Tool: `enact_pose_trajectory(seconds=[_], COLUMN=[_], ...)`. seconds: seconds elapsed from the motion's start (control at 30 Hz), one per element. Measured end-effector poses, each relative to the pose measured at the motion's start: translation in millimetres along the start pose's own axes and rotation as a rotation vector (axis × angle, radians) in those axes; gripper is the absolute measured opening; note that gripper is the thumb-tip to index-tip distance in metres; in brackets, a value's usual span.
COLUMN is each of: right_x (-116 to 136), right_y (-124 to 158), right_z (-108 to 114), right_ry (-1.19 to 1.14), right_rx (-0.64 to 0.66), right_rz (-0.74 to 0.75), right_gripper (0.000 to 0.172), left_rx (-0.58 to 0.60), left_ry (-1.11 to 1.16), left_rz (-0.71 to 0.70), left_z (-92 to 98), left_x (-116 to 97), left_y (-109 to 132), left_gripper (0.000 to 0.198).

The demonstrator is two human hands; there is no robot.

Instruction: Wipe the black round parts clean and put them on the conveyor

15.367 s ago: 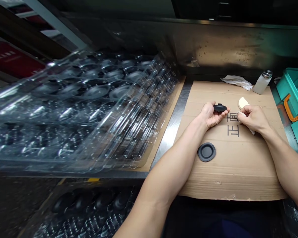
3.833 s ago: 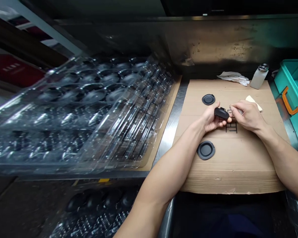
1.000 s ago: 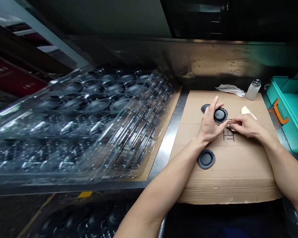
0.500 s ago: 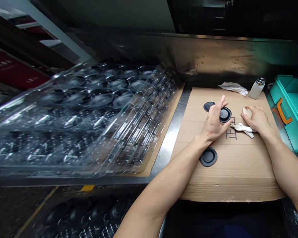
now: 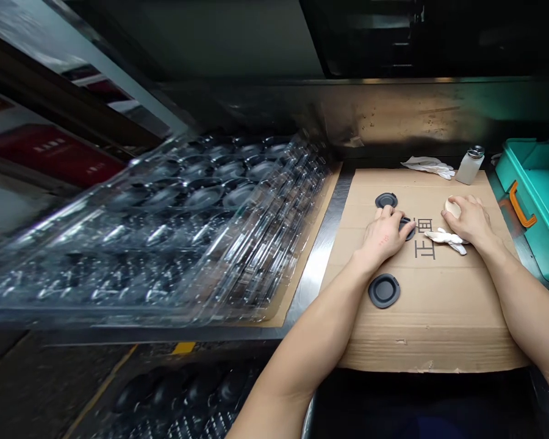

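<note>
My left hand (image 5: 382, 236) is closed around a dark grey, rounded plastic piece (image 5: 408, 230), low over the cardboard; its fingers hide part of the piece. Just beyond that hand lies a second dark rounded piece (image 5: 387, 200), and a third, dish-shaped one (image 5: 384, 290) rests nearer to me. My right hand (image 5: 472, 217) grips a pale cream, rounded object (image 5: 452, 208), partly hidden by the fingers. A crumpled white glove (image 5: 446, 238) lies between my hands, close to the right one.
The cardboard sheet (image 5: 439, 317) covers the metal bench. At its back are another white glove (image 5: 427, 164) and a metal-topped bottle (image 5: 470, 166). A teal bin (image 5: 515, 210) with an orange handle stands right. Stacked clear plastic trays (image 5: 201, 244) with dark pieces fill the left.
My left hand has come down and turned over, bringing the dark piece lower and slightly left. My right hand stays in place with the pale object. The camera view has shifted slightly.
</note>
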State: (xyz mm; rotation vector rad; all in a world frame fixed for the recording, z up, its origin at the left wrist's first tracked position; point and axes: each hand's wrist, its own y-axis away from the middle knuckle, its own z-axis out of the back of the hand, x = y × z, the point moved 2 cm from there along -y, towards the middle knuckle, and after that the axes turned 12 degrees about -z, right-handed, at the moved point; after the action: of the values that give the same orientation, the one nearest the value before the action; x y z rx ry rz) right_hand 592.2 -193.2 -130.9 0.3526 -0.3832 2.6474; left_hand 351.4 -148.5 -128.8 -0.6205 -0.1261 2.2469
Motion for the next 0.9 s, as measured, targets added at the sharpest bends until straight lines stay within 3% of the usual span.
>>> enact_pose_trajectory(seconds=[0.1, 0.2, 0.3, 0.4, 0.47, 0.67, 0.8, 0.9], right_x=[-0.6, -1.5, -1.5, -1.0, -0.7, 2.3, 4.2, 6.0], right_y=[-0.3, 0.6, 2.1, 2.6, 2.4, 8.0, 10.3, 11.4], right_z=[-3.2, -6.9, -9.6, -12.0, -13.3, -11.6, -10.2, -11.0], right_ry=[-0.009, -0.029, -0.053, -0.067, -0.072, -0.078, -0.118, -0.154], right_rx=[0.0, 0.0, -0.001, -0.001, 0.0, 0.064, 0.085, 0.098], right_rz=[-0.013, -0.029, -0.031, -0.025, -0.03, -0.053, -0.073, -0.079], right_gripper=[0.047, 0.047, 0.044, 0.041, 0.04, 0.039, 0.036, 0.031], left_rx=[0.099, 0.139, 0.081, -0.05, -0.058, 0.186, 0.27, 0.143], left_ry=[-0.065, -0.037, 0.052, 0.042, -0.017, -0.043, -0.23, -0.362], left_rz=[-0.036, -0.061, -0.032, 0.063, 0.092, 0.12, 0.185, 0.066], left_z=[1.7, 1.4, 5.8, 16.5, 21.2, 17.1, 28.5, 37.1], left_x=[-8.5, -7.2, 7.9, 33.4, 49.9, 71.8, 56.0, -0.3], left_y=[5.6, 9.3, 2.6, -18.2, -36.0, -68.3, -84.5, -111.4], left_gripper=[0.063, 0.062, 0.06, 0.077, 0.085, 0.08, 0.086, 0.075])
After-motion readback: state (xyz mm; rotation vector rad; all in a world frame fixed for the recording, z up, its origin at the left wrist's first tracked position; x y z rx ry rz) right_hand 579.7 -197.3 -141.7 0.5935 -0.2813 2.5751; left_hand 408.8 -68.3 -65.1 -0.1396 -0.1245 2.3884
